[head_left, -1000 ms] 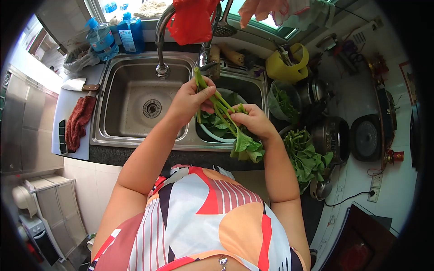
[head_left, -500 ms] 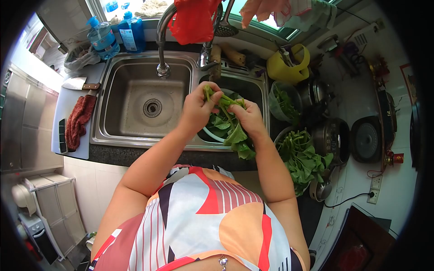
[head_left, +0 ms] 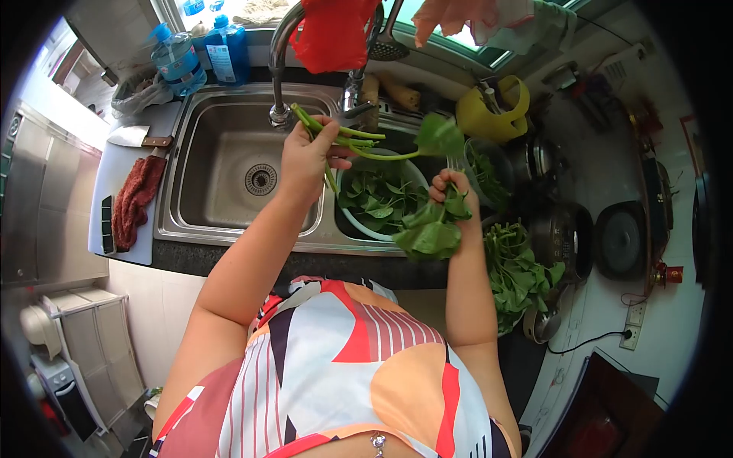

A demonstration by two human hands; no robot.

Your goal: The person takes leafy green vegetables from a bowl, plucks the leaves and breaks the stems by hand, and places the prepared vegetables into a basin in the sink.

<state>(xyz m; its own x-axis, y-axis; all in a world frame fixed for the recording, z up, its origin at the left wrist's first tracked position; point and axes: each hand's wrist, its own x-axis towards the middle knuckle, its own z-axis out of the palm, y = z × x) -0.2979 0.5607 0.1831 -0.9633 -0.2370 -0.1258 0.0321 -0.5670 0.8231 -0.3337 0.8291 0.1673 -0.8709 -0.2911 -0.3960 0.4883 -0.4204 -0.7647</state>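
Note:
My left hand (head_left: 309, 156) pinches several green stems (head_left: 355, 141) near the faucet, above the divider between the two basins; one stem reaches right to a leaf (head_left: 439, 137). My right hand (head_left: 456, 189) is closed around leafy greens (head_left: 429, 229), which hang over the front right edge of the sink. Between and below both hands, a pale round bowl (head_left: 422, 179) in the right basin holds more green leaves (head_left: 382, 200). A further bunch of greens (head_left: 519, 271) lies to the right of my right forearm.
The left basin (head_left: 217, 164) has a drain. On its left are a white board (head_left: 107, 221), a knife (head_left: 130, 137) and a reddish cloth (head_left: 136, 200). Blue bottles (head_left: 227, 57), a faucet (head_left: 281, 72) and a hanging red bag (head_left: 332, 38) stand behind; a yellow basket (head_left: 496, 114) is right.
My hands were together on the stems and have moved apart. The left hand now has bare stems, while the right hand has leafy parts farther to the right. The bowl shows more.

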